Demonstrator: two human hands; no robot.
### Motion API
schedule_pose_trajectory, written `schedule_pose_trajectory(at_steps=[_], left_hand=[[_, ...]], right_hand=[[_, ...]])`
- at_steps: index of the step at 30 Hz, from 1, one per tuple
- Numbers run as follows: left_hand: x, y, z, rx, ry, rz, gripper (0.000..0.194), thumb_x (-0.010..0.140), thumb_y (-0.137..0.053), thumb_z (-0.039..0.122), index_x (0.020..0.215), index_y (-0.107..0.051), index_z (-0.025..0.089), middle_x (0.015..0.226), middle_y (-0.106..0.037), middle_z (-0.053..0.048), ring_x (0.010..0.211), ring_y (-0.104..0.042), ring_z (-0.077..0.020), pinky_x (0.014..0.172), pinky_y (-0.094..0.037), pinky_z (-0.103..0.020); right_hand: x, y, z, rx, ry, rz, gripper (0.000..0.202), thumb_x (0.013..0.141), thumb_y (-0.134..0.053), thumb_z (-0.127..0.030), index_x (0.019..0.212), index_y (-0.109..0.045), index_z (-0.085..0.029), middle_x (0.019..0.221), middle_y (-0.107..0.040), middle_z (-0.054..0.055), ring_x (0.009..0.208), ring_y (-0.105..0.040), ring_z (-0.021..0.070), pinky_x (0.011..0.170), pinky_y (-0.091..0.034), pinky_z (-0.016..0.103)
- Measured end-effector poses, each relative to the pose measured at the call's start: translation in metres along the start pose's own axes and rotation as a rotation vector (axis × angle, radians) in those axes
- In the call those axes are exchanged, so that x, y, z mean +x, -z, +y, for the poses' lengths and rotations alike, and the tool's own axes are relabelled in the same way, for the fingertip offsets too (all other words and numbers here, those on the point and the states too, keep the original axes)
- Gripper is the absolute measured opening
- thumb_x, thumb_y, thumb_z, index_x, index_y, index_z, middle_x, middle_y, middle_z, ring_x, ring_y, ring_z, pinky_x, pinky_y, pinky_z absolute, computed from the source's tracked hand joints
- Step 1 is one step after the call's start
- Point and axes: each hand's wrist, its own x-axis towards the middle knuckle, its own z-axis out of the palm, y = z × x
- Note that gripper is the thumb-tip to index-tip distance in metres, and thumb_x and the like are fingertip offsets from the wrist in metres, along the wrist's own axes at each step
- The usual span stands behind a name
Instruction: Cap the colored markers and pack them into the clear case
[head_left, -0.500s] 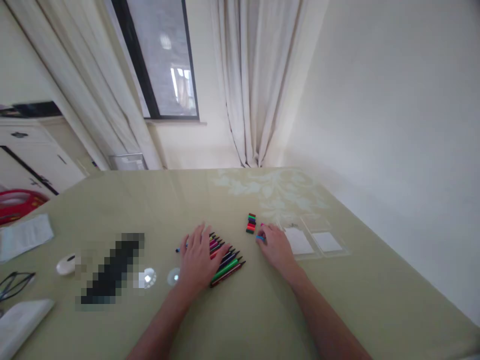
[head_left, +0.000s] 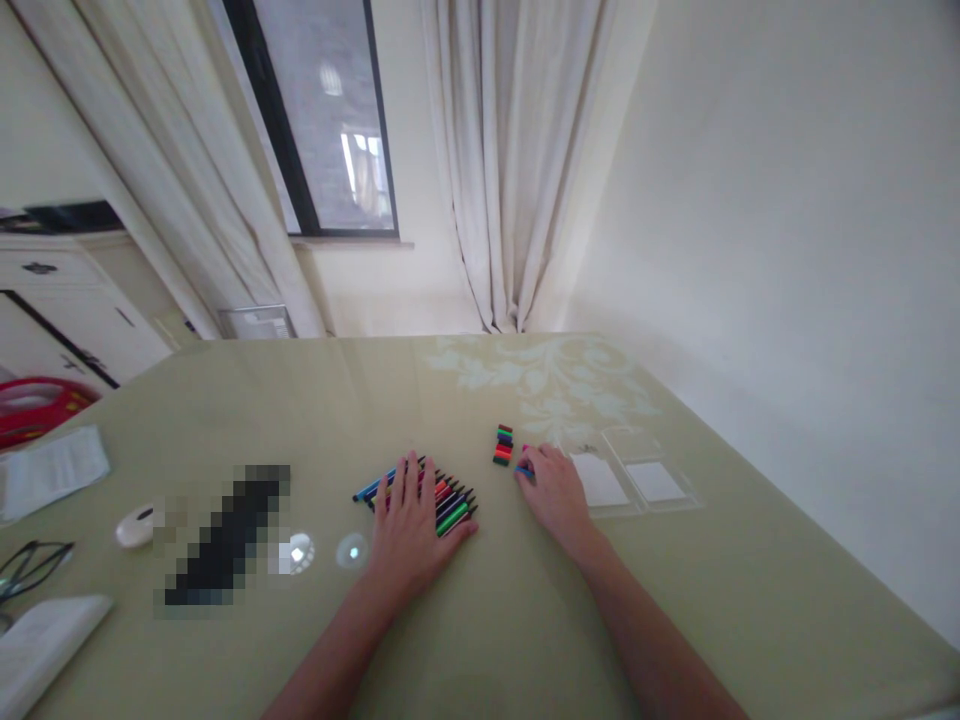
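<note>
Several uncapped colored markers (head_left: pixel 453 512) lie side by side on the table, their black tips toward the upper right. My left hand (head_left: pixel 409 520) rests flat over them with its fingers spread and its thumb along their lower right side. A short row of colored caps (head_left: pixel 503 445) sits just right of the markers. Beside that row, my right hand (head_left: pixel 551 490) has its fingers closed around a blue cap (head_left: pixel 524 471). A bit of pink shows at its fingertips, too small to make out.
Clear plastic cases with white cards (head_left: pixel 598 479) lie right of my right hand. On the left are a white mouse (head_left: pixel 136 527), a pixelated dark object (head_left: pixel 229 540), glasses (head_left: pixel 34 568), a white object (head_left: pixel 49 650) and a packet (head_left: pixel 56 470).
My left hand has shifted right, its thumb moving down to the lower right side of the markers, which now lie closer together. My right hand has barely moved.
</note>
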Motion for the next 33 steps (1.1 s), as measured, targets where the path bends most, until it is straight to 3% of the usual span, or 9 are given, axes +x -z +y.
schedule_pose_trajectory(at_steps=[8,15,33], left_hand=[[0.005,0.002,-0.006,0.017,0.031,-0.043,0.107,0.086,-0.046,0.083,0.157,-0.036,0.004,0.166,-0.028,-0.025,0.155,-0.026,-0.0412,0.125,-0.020,-0.057],[0.011,0.008,-0.010,0.048,0.062,-0.109,0.106,0.086,-0.045,0.082,0.159,-0.035,0.006,0.168,-0.024,-0.022,0.156,-0.023,-0.0383,0.125,-0.019,-0.055],[0.019,0.005,-0.030,-0.003,0.049,-0.096,0.104,0.086,-0.047,0.082,0.160,-0.034,0.010,0.168,-0.025,-0.020,0.156,-0.024,-0.0374,0.126,-0.016,-0.054]], right_hand=[[0.002,0.000,0.000,0.004,-0.011,-0.009,0.007,0.091,-0.064,-0.016,0.092,-0.069,-0.021,0.095,-0.069,0.006,0.094,-0.064,0.0237,0.082,-0.043,0.033],[0.002,0.004,-0.002,-0.006,-0.042,-0.060,0.007,0.092,-0.063,-0.018,0.094,-0.069,-0.021,0.098,-0.070,0.007,0.096,-0.064,0.0239,0.082,-0.042,0.033],[0.003,0.000,0.001,0.009,-0.022,-0.041,0.007,0.091,-0.065,-0.017,0.094,-0.069,-0.022,0.098,-0.072,0.006,0.097,-0.065,0.0239,0.082,-0.042,0.033]])
